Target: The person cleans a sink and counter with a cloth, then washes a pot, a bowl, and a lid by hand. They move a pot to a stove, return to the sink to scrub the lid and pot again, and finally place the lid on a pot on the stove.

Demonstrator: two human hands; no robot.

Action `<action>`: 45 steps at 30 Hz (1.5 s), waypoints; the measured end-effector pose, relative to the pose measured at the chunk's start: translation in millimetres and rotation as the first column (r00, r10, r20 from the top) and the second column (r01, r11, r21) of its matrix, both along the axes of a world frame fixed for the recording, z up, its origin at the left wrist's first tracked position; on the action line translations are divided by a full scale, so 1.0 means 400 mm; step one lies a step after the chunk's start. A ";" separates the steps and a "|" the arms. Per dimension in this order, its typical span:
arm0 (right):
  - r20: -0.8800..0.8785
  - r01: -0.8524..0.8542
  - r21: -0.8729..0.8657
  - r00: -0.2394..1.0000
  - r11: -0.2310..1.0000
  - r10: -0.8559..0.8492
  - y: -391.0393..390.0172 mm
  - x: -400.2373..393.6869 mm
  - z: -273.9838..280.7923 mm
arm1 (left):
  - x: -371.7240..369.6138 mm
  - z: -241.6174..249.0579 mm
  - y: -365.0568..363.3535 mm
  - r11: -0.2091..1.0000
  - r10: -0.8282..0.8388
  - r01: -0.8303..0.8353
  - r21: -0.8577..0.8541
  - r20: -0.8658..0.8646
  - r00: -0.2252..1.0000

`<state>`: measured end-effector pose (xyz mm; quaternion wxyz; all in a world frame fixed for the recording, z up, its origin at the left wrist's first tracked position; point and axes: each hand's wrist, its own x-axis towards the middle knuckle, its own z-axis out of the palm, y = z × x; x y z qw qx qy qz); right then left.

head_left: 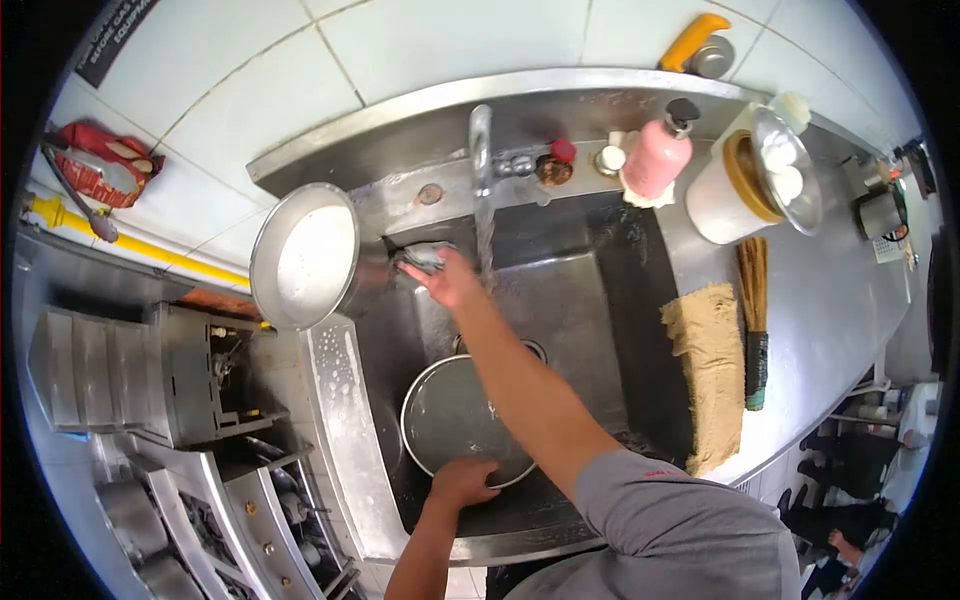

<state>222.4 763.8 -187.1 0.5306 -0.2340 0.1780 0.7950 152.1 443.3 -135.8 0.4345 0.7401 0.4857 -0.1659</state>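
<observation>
Steel sink, tap (481, 150) running, water falling just beside the right wrist. Right hand (452, 280) reaching toward the sink's far left corner, fingers closing around a grey pad (425, 257). Pad sitting at the finger end of the hand, well clear of the palm; one finger extending along its near side, the pad's far edge showing beyond the fingers. Exact thumb placement: cannot tell.

Left hand (465, 483) lying over the near rim of a round pan (450, 415), fingers bending partly over the inside; whether they are pinching the rim, cannot tell. Pan resting in the sink (560, 300), below the right forearm, well apart from the pad.

Metal bowl (305, 256) with whitish contents standing at the left, near the pad. Pink bottle (656, 160) standing behind the sink's right side; tan cloth (712, 375) lying along the right edge, a stick bundle (755, 310) lying just beside it.
</observation>
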 end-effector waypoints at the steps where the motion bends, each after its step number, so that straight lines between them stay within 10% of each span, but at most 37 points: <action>1: 0.118 -0.004 0.105 0.993 0.994 -0.008 -0.023 0.071 0.030 | 0.000 -0.007 0.002 0.999 -0.052 0.052 0.007 -0.026 0.998; 4: 0.596 -0.303 0.160 0.789 0.939 0.153 -0.059 0.366 -0.062 | -0.018 -0.049 -0.023 0.992 -0.093 0.094 0.084 -0.013 0.996; 8: 0.951 -0.217 0.055 0.310 0.975 0.015 -0.214 0.604 0.020 | 0.003 -0.007 -0.004 0.999 -0.033 0.034 0.028 -0.022 0.999; 14: 0.895 -0.092 0.171 0.431 0.981 -0.116 -0.325 0.749 0.186 | 0.116 0.139 0.130 0.985 -0.038 0.014 -0.172 -0.137 0.990; 16: 0.905 -0.077 0.143 0.414 0.987 -0.099 -0.351 0.753 0.243 | 0.278 0.316 0.267 0.941 0.325 -0.295 -0.167 0.191 0.926; 18: 0.914 -0.069 0.125 0.396 0.990 -0.088 -0.365 0.762 0.247 | 0.409 0.306 0.414 0.833 0.186 -0.447 0.326 0.595 0.782; 21: 0.911 -0.143 0.177 0.398 0.974 -0.107 -0.428 0.766 0.198 | 0.620 0.386 0.656 0.745 0.424 -0.665 -0.048 0.803 0.417; 23: 0.910 -0.114 0.136 0.406 0.984 -0.078 -0.480 0.749 0.227 | 0.723 0.277 0.837 0.384 -0.042 -0.765 0.517 0.838 0.545; 26: 0.899 -0.118 0.140 0.430 0.983 -0.077 -0.545 0.757 0.227 | 0.790 0.288 0.915 0.652 -0.003 -0.663 0.367 0.876 0.482; 30: 0.932 0.023 -0.012 0.363 1.000 0.003 -0.562 0.763 0.288 | 0.831 0.265 0.934 0.623 0.193 -0.677 0.392 0.762 0.618; 32: 0.943 0.075 0.238 0.223 0.968 -0.249 -0.545 0.780 0.269 | 0.826 0.248 0.934 0.731 0.199 -0.589 0.345 0.719 0.667; 35: 0.958 -0.007 0.267 0.112 0.964 -0.265 -0.488 0.770 0.405 | 0.784 0.248 0.912 0.564 0.082 -0.536 0.628 0.603 0.793; 45: 0.897 0.018 0.389 0.221 0.921 -0.383 -0.351 0.756 0.400 | 0.742 0.174 0.969 0.618 -0.012 -0.170 0.768 0.225 0.974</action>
